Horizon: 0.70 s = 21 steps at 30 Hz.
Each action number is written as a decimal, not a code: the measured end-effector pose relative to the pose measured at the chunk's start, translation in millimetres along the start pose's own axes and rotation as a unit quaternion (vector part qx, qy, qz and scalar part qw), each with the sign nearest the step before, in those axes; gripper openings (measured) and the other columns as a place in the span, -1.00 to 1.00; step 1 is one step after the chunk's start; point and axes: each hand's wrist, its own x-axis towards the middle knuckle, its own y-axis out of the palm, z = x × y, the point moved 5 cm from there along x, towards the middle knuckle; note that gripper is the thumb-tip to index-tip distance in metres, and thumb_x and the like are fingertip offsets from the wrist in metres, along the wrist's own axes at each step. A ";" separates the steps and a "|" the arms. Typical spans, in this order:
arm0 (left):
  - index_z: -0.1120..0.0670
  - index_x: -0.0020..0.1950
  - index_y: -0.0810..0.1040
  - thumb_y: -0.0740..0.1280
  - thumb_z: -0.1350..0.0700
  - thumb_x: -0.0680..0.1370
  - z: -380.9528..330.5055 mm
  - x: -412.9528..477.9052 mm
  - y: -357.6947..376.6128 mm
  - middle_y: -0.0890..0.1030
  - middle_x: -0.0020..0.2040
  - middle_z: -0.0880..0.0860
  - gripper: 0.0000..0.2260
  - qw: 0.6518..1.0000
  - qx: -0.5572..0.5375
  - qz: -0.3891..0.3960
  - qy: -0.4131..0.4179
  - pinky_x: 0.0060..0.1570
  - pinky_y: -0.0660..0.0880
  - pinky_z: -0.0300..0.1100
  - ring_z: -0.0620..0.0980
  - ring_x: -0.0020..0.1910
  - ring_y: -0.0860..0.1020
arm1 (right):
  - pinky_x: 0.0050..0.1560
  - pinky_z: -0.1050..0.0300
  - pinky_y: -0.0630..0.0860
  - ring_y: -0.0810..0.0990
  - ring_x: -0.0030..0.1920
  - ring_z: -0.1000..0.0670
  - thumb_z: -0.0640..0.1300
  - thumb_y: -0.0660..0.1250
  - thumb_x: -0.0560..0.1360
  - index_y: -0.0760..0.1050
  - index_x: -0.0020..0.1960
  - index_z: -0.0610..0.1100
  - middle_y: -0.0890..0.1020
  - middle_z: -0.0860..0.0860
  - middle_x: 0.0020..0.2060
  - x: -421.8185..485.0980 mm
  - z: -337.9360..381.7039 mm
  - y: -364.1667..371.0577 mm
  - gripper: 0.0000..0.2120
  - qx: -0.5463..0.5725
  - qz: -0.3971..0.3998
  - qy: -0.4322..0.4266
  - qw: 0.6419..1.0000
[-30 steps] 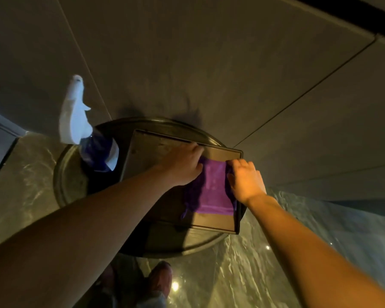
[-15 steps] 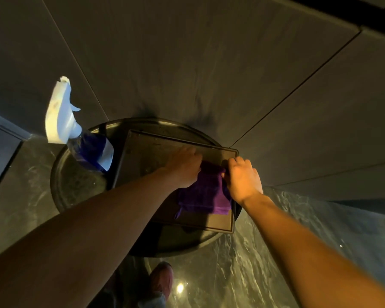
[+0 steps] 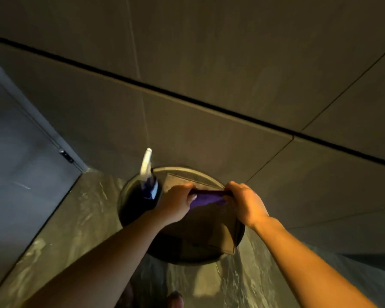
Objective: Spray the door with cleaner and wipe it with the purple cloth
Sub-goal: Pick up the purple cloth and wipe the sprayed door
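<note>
Dim wall panels behind | both hands, left hand (image 3: 176, 203) and right hand (image 3: 245, 202), pinch purple cloth (image 3: 206, 196) stretched between fingers | spray bottle (image 3: 148, 181) untouched beside left fingers | spraying, wiping apparently remain

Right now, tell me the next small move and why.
Probably let the left hand release the cloth and reach for the spray bottle. Both hands, the right hand included, hold the cloth stretched above the tray, while the bottle stands upright just left of the left hand, untouched, and spraying comes before wiping.
</note>
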 end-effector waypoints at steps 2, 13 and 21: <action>0.08 0.03 0.59 0.26 0.06 0.58 -8.6 -25.2 -51.6 0.66 -0.08 0.07 -0.84 0.998 -0.034 -0.050 0.018 0.06 0.50 0.01 0.05 -0.03 0.60 | -0.10 0.00 0.42 0.56 -0.06 -0.14 -0.03 0.32 0.59 0.47 0.01 -0.03 0.50 0.10 -0.18 4.7 44.3 -30.1 -0.92 0.003 -0.015 -0.054 0.998; -0.04 0.08 0.60 0.29 0.07 0.60 2.3 -189.0 -361.1 0.65 -0.04 -0.13 -0.88 0.958 -0.019 -0.287 0.001 -0.01 0.47 -0.26 -0.17 -0.04 0.59 | -0.06 -0.01 0.47 0.55 -0.09 -0.05 -0.07 0.21 0.62 0.43 0.09 0.04 0.50 0.17 -0.16 30.9 364.2 -135.5 -0.93 0.018 -0.095 -0.347 0.933; 0.01 0.04 0.63 0.33 0.14 0.56 57.2 -334.7 -545.4 0.67 -0.08 -0.10 -0.88 0.889 -0.011 -0.456 -0.030 -0.06 0.44 -0.36 -0.18 -0.07 0.60 | -0.08 0.09 0.40 0.45 -0.09 0.07 -0.10 0.25 0.64 0.50 0.12 -0.04 0.47 0.20 -0.15 39.3 616.1 -144.7 -0.91 0.067 -0.113 -0.481 0.867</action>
